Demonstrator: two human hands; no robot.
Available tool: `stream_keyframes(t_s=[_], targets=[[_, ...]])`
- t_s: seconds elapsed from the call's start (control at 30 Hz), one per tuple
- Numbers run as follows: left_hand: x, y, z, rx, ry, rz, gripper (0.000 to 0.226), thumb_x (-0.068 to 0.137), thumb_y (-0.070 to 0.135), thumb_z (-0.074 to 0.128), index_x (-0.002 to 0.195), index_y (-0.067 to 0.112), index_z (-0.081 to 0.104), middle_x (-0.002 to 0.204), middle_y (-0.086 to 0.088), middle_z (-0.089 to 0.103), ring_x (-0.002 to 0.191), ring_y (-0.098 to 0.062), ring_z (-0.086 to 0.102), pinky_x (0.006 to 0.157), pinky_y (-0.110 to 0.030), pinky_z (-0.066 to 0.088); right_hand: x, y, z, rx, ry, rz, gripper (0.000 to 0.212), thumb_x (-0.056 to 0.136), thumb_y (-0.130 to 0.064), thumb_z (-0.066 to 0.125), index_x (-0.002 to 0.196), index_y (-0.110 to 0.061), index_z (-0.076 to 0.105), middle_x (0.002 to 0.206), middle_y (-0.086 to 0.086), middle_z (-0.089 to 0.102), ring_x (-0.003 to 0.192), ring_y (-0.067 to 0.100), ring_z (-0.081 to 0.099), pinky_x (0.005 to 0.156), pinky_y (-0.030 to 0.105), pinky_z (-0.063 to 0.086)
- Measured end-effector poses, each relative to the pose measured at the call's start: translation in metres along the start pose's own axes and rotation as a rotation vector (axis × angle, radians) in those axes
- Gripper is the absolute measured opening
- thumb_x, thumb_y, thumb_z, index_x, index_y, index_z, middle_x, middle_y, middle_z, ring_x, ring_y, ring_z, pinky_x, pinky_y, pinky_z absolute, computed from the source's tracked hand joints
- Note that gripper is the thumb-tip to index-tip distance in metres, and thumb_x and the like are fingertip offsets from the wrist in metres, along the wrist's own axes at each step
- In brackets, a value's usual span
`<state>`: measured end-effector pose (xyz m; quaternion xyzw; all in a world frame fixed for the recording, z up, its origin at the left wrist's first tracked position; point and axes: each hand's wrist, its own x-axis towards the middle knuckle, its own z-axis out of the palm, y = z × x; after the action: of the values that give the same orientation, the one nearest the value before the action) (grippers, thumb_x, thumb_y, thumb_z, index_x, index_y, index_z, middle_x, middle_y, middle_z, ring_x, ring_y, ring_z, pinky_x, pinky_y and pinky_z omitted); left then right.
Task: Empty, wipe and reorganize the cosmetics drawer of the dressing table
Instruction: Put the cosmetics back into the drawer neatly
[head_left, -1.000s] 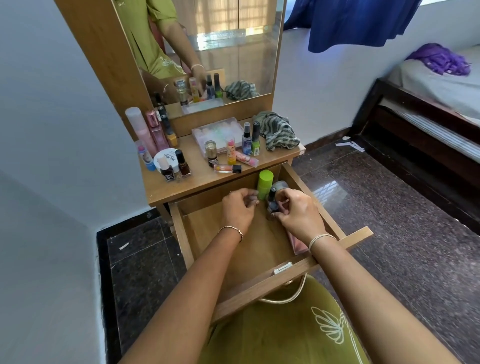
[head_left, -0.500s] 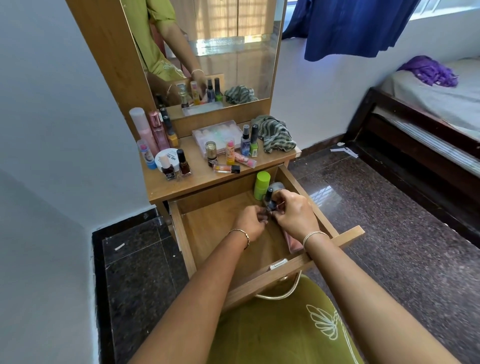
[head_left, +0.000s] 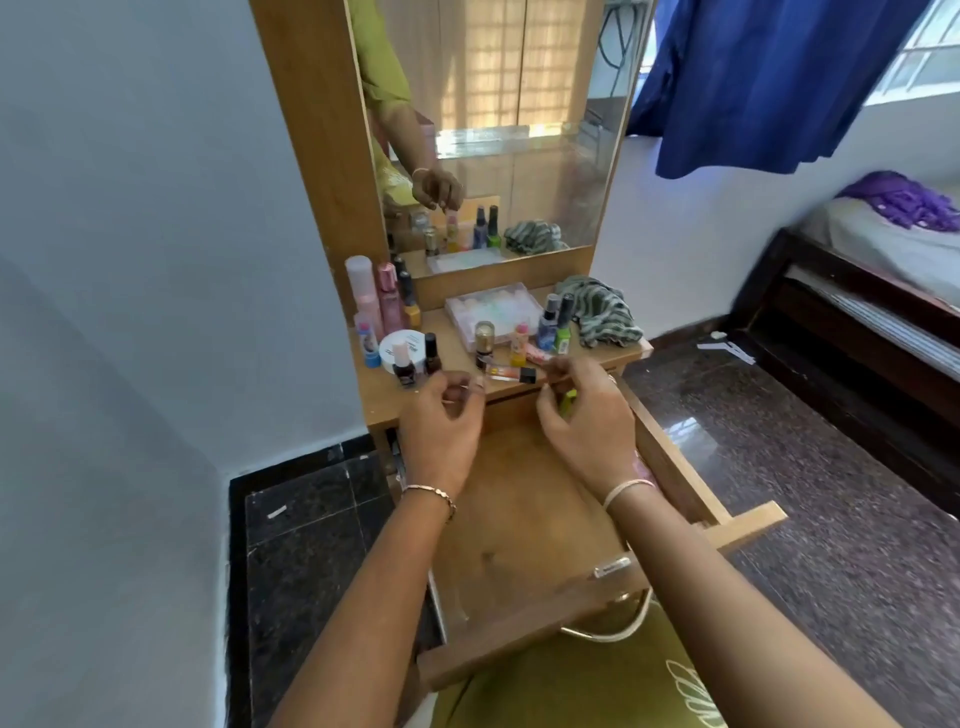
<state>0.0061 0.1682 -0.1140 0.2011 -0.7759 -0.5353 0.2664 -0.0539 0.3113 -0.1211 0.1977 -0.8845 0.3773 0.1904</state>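
The light-wood cosmetics drawer (head_left: 509, 545) of the dressing table stood pulled well out below the wooden worktop (head_left: 382, 397), its floor mostly bare. A small white item (head_left: 613, 566) lay at its front edge, and a pink item (head_left: 644, 467) lay against its right wall, half hidden by the wrist.

Both hands were raised over the drawer's rear, level with the worktop's front edge. The left hand (head_left: 441, 421) had its fingers curled, thumb and forefinger close together; blur hid whether they pinched anything. The right hand (head_left: 587, 421) was curled too, with a lime-green bottle (head_left: 569, 401) showing in the gap between thumb and fingers; whether it gripped that bottle I could not tell.

On the worktop stood two dark nail-varnish bottles (head_left: 405, 370), a round white jar (head_left: 401, 347), a gold-capped bottle (head_left: 484, 338) and a clear plastic compartment box (head_left: 493, 312). A clear tube with a black cap (head_left: 511, 373) lay on its side, and a green striped cloth (head_left: 597, 314) lay at the right end.
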Motion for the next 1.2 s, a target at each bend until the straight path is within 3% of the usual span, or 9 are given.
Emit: stream_keyframes(t_s=[0.1, 0.27, 0.4, 0.57, 0.87, 1.03, 1.2], targets=[[0.021, 0.004, -0.03, -0.001, 0.259, 0.018, 0.011, 0.084, 0.031, 0.068, 0.088, 0.028, 0.057, 0.076, 0.011, 0.059, 0.068, 0.0, 0.056, 0.061, -0.008, 0.043, 0.016, -0.04, 0.02, 0.058, -0.06, -0.123, 0.024, 0.084, -0.018, 0.06, 0.109, -0.016, 0.061, 0.1, -0.002, 0.063, 0.088, 0.01, 0.057, 0.078, 0.025, 0.048], [0.057, 0.0, -0.057, 0.052, 0.381, 0.037, 0.032, 0.084, 0.03, 0.068, 0.111, 0.02, 0.054, 0.107, -0.004, 0.057, 0.088, -0.016, 0.056, 0.072, -0.021, 0.047, 0.036, -0.077, 0.055, 0.028, -0.201, -0.228, 0.037, 0.092, -0.017, 0.055, 0.129, -0.015, 0.054, 0.125, 0.003, 0.059, 0.114, 0.017, 0.053, 0.097, 0.029, 0.042], [0.069, -0.007, -0.061, 0.118, 0.296, 0.109, 0.022, 0.088, 0.03, 0.063, 0.109, 0.027, 0.061, 0.109, -0.002, 0.054, 0.082, -0.008, 0.056, 0.069, -0.015, 0.046, 0.042, -0.081, 0.072, -0.012, -0.265, -0.213, 0.043, 0.094, -0.012, 0.052, 0.137, -0.017, 0.05, 0.13, 0.003, 0.054, 0.114, 0.019, 0.053, 0.093, 0.027, 0.042], [0.066, -0.016, -0.056, 0.231, 0.144, 0.151, 0.021, 0.082, 0.031, 0.07, 0.101, 0.023, 0.07, 0.103, -0.002, 0.067, 0.09, -0.017, 0.061, 0.078, -0.031, 0.054, 0.044, -0.078, 0.08, -0.016, -0.285, -0.188, 0.035, 0.093, -0.008, 0.052, 0.127, -0.018, 0.055, 0.119, 0.002, 0.061, 0.106, 0.018, 0.058, 0.087, 0.025, 0.045], [0.057, -0.017, -0.051, 0.33, 0.059, 0.137, 0.027, 0.089, 0.012, 0.061, 0.113, 0.023, 0.055, 0.108, -0.005, 0.067, 0.098, -0.023, 0.064, 0.078, -0.022, 0.044, 0.041, -0.079, 0.076, -0.015, -0.277, -0.163, 0.028, 0.091, -0.006, 0.054, 0.117, -0.017, 0.055, 0.11, 0.004, 0.065, 0.099, 0.02, 0.061, 0.081, 0.029, 0.048], [0.049, -0.012, -0.055, 0.274, 0.036, 0.137, 0.033, 0.086, 0.008, 0.064, 0.116, 0.018, 0.055, 0.115, -0.004, 0.066, 0.103, -0.02, 0.064, 0.088, -0.033, 0.054, 0.03, -0.069, 0.047, 0.059, -0.199, -0.164, 0.028, 0.09, -0.008, 0.055, 0.116, -0.017, 0.057, 0.108, 0.0, 0.066, 0.098, 0.014, 0.06, 0.081, 0.021, 0.044], [0.029, -0.002, -0.047, 0.031, -0.004, 0.095, 0.031, 0.081, 0.007, 0.071, 0.104, 0.023, 0.06, 0.097, 0.009, 0.064, 0.079, 0.005, 0.062, 0.067, -0.002, 0.047, 0.01, -0.035, 0.0, 0.115, -0.203, -0.116, 0.038, 0.086, -0.007, 0.064, 0.12, -0.02, 0.057, 0.104, -0.002, 0.067, 0.09, 0.007, 0.061, 0.079, 0.019, 0.048]])
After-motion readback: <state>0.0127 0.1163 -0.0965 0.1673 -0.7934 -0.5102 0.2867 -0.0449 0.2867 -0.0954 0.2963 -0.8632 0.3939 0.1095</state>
